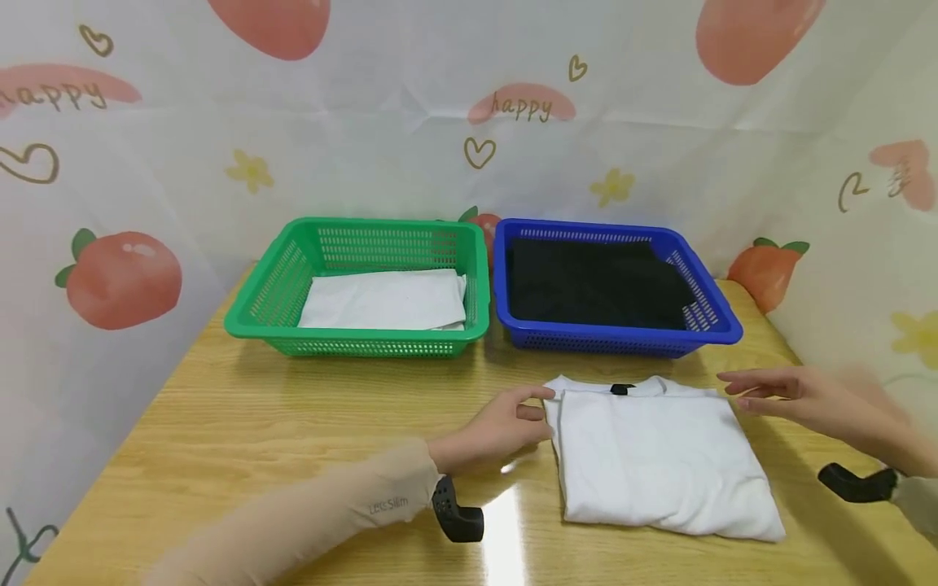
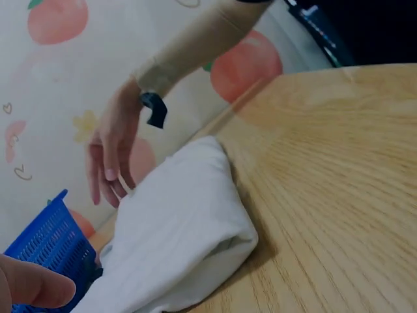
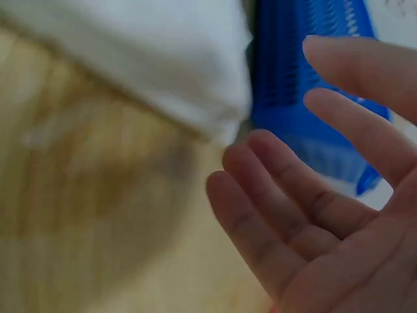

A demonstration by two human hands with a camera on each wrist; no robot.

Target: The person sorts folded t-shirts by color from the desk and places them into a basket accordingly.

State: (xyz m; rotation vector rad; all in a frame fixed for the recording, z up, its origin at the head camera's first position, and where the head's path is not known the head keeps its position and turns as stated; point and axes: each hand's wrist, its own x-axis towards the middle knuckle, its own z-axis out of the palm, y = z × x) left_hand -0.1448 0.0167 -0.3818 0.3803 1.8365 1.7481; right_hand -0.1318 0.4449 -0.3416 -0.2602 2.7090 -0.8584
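A white shirt (image 1: pixel 659 464) lies folded on the wooden table, its collar and black neck tag toward the baskets. My left hand (image 1: pixel 506 423) is at the shirt's upper left edge, fingertips right at the fabric, with the fingers loosely bent. In the left wrist view, only part of that hand (image 2: pixel 36 283) shows, and the folded shirt (image 2: pixel 186 222) rises beyond it. Off the upper right corner hovers my right hand (image 1: pixel 787 395), its fingers extended. Its spread fingers (image 3: pixel 254 225) hold nothing in the right wrist view, where the shirt's corner is close by.
Behind the shirt stands a blue basket (image 1: pixel 608 338) with folded black cloth (image 1: pixel 597 281) in it. To its left is a green basket (image 1: pixel 359 335) holding folded white cloth (image 1: pixel 384 299). A printed curtain (image 1: pixel 410 73) hangs along the table's back and sides.
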